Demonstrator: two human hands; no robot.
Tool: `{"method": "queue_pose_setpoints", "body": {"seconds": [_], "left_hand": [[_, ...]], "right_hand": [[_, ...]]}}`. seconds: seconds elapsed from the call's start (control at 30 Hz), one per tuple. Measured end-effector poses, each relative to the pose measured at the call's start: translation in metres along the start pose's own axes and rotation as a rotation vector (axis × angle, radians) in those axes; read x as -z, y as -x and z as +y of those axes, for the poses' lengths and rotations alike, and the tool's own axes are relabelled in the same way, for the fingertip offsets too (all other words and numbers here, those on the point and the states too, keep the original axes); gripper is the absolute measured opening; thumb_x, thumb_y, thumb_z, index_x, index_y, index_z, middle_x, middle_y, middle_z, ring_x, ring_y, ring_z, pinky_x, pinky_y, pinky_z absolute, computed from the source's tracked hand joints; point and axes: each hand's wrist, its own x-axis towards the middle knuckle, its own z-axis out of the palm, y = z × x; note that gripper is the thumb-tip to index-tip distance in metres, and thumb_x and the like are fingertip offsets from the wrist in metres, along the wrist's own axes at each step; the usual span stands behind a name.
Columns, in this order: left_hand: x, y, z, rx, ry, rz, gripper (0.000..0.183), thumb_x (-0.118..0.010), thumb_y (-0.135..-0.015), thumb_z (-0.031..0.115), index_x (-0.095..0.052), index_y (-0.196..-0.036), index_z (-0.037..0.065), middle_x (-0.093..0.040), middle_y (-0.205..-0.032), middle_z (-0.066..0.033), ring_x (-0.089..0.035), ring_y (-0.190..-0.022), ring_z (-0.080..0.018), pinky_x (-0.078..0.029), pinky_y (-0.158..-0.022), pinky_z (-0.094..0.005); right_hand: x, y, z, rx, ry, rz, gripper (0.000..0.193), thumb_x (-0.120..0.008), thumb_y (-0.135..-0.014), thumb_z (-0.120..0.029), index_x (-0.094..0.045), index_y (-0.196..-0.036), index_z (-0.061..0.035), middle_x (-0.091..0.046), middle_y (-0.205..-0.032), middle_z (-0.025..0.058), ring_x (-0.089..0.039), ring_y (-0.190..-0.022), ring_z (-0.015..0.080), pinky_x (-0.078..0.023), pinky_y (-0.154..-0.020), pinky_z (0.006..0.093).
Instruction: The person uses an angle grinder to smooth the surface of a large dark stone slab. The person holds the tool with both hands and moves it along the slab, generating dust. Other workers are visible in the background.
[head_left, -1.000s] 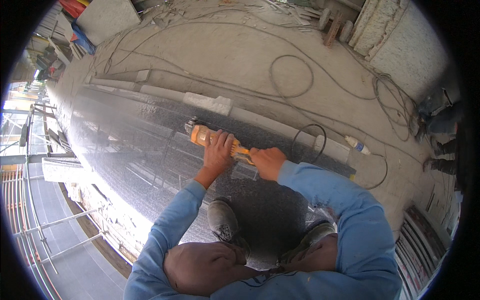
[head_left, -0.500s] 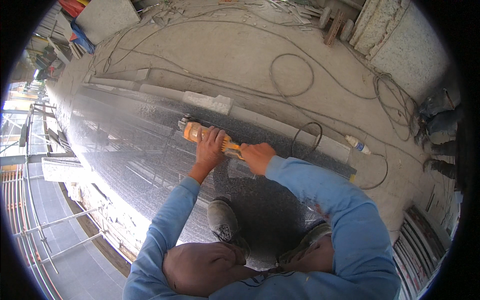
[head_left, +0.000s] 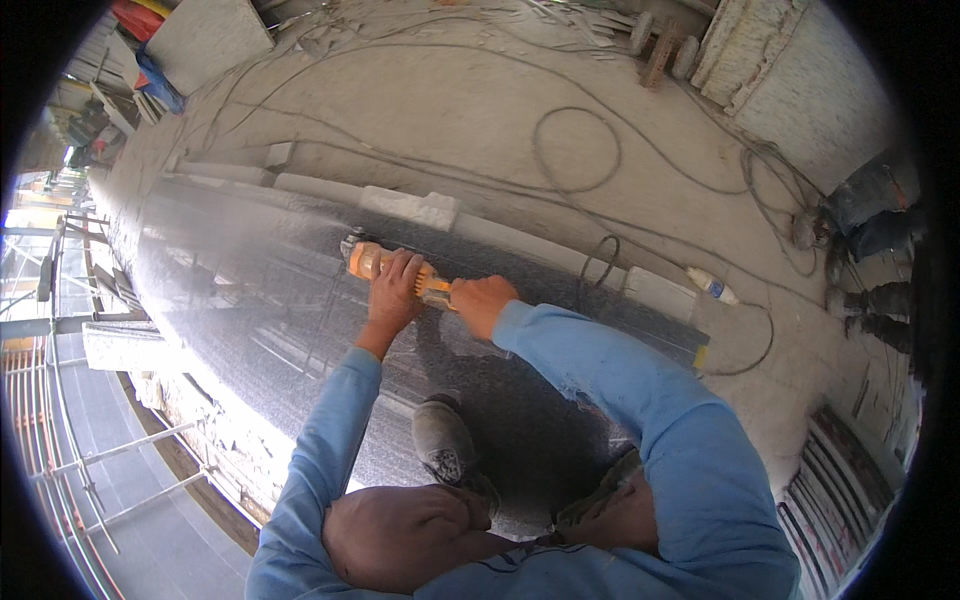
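Note:
An orange angle grinder (head_left: 367, 259) is in both my hands, its head pointing to the far left. My left hand (head_left: 394, 290) wraps round the body just behind the head, and my right hand (head_left: 482, 303) grips the rear end. The grinder's head is low over the dark, polished stone slab (head_left: 270, 300), near its far long edge. Dust streams off leftward from the head and blurs that part of the slab. The disc itself cannot be made out clearly. My boot (head_left: 441, 440) rests on the slab close to my left forearm.
Pale stone strips (head_left: 410, 207) line the slab's far edge. A cable (head_left: 603, 270) loops up behind my right hand, near a white bottle-like connector (head_left: 713, 286). More cables (head_left: 620, 150) coil across the dusty floor. Other people's legs (head_left: 880, 260) show at the right, and metal scaffolding (head_left: 150, 440) at the left.
Both hands and the grinder have moved a little to the left and slightly farther along the slab's edge. The grip on the grinder is the same.

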Motion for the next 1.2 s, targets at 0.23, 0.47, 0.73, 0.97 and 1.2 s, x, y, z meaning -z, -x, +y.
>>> {"method": "queue_pose_setpoints", "body": {"seconds": [0.23,0.47,0.73,0.97,1.2], "left_hand": [[0.006,0.001,0.019,-0.012,-0.002,0.017,0.073,-0.087,-0.060,0.012,-0.054,-0.125,0.012,-0.058,-0.123,-0.0089,-0.052,-0.129,-0.0312,-0.030,-0.114,-0.0615],[0.015,0.005,0.053,-0.065,0.020,0.023,0.069,-0.084,-0.065,0.018,-0.053,-0.126,0.010,-0.058,-0.124,-0.0105,-0.052,-0.129,-0.0324,-0.028,-0.114,-0.0634],[0.017,0.006,0.098,-0.070,0.045,0.023,0.062,-0.080,-0.070,0.019,-0.055,-0.125,0.008,-0.058,-0.124,-0.0115,-0.051,-0.130,-0.0317,-0.024,-0.116,-0.0638],[0.059,-0.003,0.078,-0.049,0.104,-0.020,0.060,-0.079,-0.072,0.017,-0.054,-0.126,0.008,-0.058,-0.124,-0.0118,-0.051,-0.129,-0.0323,-0.024,-0.116,-0.0640],[0.032,-0.002,0.062,-0.050,0.049,-0.004,0.072,-0.085,-0.064,0.015,-0.051,-0.128,0.010,-0.057,-0.124,-0.0120,-0.051,-0.130,-0.0332,-0.023,-0.115,-0.0634]], "right_hand": [[0.006,0.014,0.003,-0.026,-0.012,-0.064,0.027,-0.066,-0.084,-0.008,-0.059,-0.108,0.0007,-0.072,-0.092,0.0178,-0.073,-0.085,0.0324,-0.057,-0.072,0.0438],[0.032,0.061,0.006,-0.056,0.027,-0.110,0.024,-0.065,-0.086,-0.010,-0.058,-0.106,0.0017,-0.072,-0.087,0.0184,-0.073,-0.082,0.0336,-0.058,-0.070,0.0451],[0.056,0.103,0.012,-0.078,0.066,-0.189,0.025,-0.066,-0.084,-0.008,-0.058,-0.106,0.0018,-0.072,-0.086,0.0188,-0.073,-0.081,0.0338,-0.058,-0.069,0.0451],[0.080,0.085,-0.013,-0.095,0.040,-0.189,0.027,-0.068,-0.082,-0.006,-0.058,-0.105,0.0027,-0.072,-0.085,0.0195,-0.074,-0.081,0.0337,-0.058,-0.069,0.0442],[0.055,0.066,0.001,-0.061,0.031,-0.166,0.029,-0.065,-0.081,-0.003,-0.055,-0.108,0.0018,-0.071,-0.084,0.0197,-0.072,-0.081,0.0365,-0.056,-0.069,0.0465]]}}
